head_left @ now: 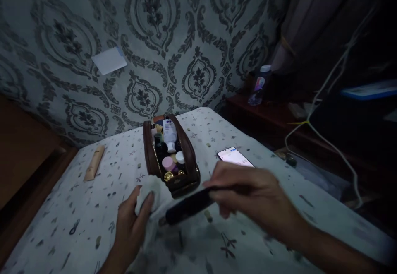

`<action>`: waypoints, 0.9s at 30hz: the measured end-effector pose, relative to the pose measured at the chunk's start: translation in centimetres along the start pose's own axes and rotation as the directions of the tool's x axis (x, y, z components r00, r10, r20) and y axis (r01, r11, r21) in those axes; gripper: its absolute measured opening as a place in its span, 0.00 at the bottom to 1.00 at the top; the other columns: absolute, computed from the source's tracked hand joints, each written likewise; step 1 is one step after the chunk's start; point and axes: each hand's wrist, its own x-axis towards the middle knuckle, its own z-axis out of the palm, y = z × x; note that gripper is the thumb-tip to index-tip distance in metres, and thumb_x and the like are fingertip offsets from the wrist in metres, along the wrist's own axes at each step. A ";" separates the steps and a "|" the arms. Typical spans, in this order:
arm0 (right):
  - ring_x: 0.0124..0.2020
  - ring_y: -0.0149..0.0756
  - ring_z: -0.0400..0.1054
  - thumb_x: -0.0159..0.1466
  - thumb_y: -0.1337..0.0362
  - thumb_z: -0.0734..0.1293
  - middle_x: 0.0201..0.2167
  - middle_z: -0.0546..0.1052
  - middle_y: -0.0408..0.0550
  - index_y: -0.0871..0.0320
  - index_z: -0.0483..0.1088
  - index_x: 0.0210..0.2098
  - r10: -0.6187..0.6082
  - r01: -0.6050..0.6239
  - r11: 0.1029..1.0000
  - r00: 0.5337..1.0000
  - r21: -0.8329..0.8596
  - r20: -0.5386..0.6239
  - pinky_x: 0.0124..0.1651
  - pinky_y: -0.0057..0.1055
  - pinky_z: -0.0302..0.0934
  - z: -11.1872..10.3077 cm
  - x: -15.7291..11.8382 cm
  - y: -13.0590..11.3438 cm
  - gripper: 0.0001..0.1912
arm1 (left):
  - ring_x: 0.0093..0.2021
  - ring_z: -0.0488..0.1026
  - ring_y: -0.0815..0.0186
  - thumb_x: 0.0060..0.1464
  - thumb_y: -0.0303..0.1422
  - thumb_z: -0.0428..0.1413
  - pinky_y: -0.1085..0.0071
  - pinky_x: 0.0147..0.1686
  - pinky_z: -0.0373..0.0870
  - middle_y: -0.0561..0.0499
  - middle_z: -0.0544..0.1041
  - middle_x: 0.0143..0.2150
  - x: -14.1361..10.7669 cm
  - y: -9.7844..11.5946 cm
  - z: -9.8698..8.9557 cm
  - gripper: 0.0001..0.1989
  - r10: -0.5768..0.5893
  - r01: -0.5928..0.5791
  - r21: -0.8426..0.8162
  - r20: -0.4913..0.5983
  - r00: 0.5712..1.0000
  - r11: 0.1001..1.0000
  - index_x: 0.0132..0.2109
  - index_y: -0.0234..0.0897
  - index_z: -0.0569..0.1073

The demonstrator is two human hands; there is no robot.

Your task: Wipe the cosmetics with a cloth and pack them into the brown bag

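Note:
My left hand (135, 220) holds a crumpled white tissue or cloth (153, 193) between thumb and fingers. Pinched in my right hand (248, 191) is a dark, slim cylindrical object (189, 205), blurred, its tip pointing left beside the white tissue. Just beyond both hands, a brown pouch (190, 158) lies unzipped on the patterned sheet (118, 191). Inside it are a white tube (169, 132), a pink-lidded jar (168, 164), a white-lidded jar (180, 157) and a dark bottle (159, 141). Behind my right hand lies a phone (234, 157) with its screen lit.
A beige tube (94, 163) lies on the sheet at the left. To the right, a dark red table (238, 102) bears a clear bottle (259, 85) with a white cap. White cables (336, 141) hang at the far right. Patterned wallpaper (173, 38) rises behind.

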 end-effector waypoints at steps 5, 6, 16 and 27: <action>0.19 0.25 0.68 0.60 0.68 0.72 0.24 0.75 0.40 0.51 0.78 0.32 -0.365 0.289 0.921 0.874 -0.260 -0.320 0.20 0.23 0.63 -2.0 4.0 -3.5 0.04 | 0.23 0.74 0.71 0.63 0.30 0.52 0.80 0.25 0.69 0.53 0.78 0.27 1.4 -1.9 0.0 0.07 0.383 -0.395 0.169 0.101 0.918 0.903 0.36 0.36 0.73; 0.19 0.25 0.68 0.60 0.68 0.72 0.26 0.76 0.41 0.53 0.77 0.31 -0.391 0.312 0.910 0.864 -0.272 -0.317 0.20 0.23 0.63 -1.9 5.1 -3.7 0.04 | 0.23 0.74 0.70 0.64 0.29 0.52 0.80 0.24 0.68 0.54 0.76 0.25 1.3 -2.1 0.1 0.09 0.399 -0.413 0.184 0.110 0.911 0.892 0.34 0.37 0.72; 0.20 0.25 0.67 0.63 0.68 0.66 0.20 0.72 0.40 0.62 0.75 0.29 -0.197 0.261 0.881 0.961 -0.395 0.197 0.26 0.23 0.60 0.9 13.2 0.5 0.08 | 0.19 0.69 0.71 0.66 0.30 0.48 0.78 0.21 0.65 0.56 0.70 0.20 -0.5 -3.7 0.1 0.15 0.313 -0.347 0.205 0.181 0.932 0.915 0.29 0.39 0.67; 0.28 0.28 0.65 0.60 0.73 0.69 0.23 0.73 0.41 0.61 0.73 0.26 -0.212 0.359 0.645 0.932 -0.675 0.294 0.33 0.26 0.53 2.8 14.6 1.9 0.06 | 0.24 0.73 0.69 0.66 0.33 0.47 0.77 0.26 0.69 0.52 0.74 0.25 -2.2 -4.3 0.6 0.14 0.248 -0.287 0.110 0.276 0.929 0.952 0.32 0.38 0.71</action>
